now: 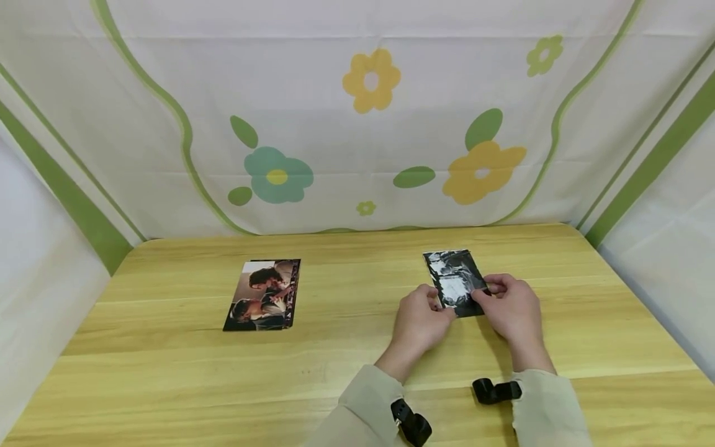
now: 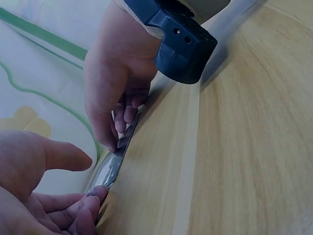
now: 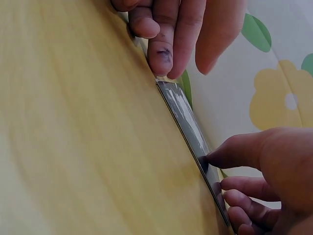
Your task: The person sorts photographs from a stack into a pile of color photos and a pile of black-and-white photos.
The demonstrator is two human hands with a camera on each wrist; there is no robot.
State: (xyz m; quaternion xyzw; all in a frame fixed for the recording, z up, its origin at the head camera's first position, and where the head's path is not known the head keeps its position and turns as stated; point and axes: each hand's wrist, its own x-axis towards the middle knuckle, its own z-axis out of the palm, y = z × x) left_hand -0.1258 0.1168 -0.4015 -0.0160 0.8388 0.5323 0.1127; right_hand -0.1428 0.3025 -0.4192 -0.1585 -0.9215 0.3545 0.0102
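Observation:
A small stack of photo prints (image 1: 454,285), topped by a black-and-white picture, lies at the right of the table. My left hand (image 1: 421,318) touches its left edge with the fingers, while the thumb stands apart from it in the right wrist view. My right hand (image 1: 512,307) pinches the stack at its right side, thumb on the top face and fingers along the edge. From low down, the left wrist view shows the prints (image 2: 111,166) as a thin strip between both hands. How many prints there are cannot be told.
A second stack of photos (image 1: 262,295), with a color picture of two people on top, lies at the left of the wooden table (image 1: 184,379). White flowered cloth (image 1: 324,136) hangs behind the table and at both sides. Each wrist wears a black camera (image 1: 494,391).

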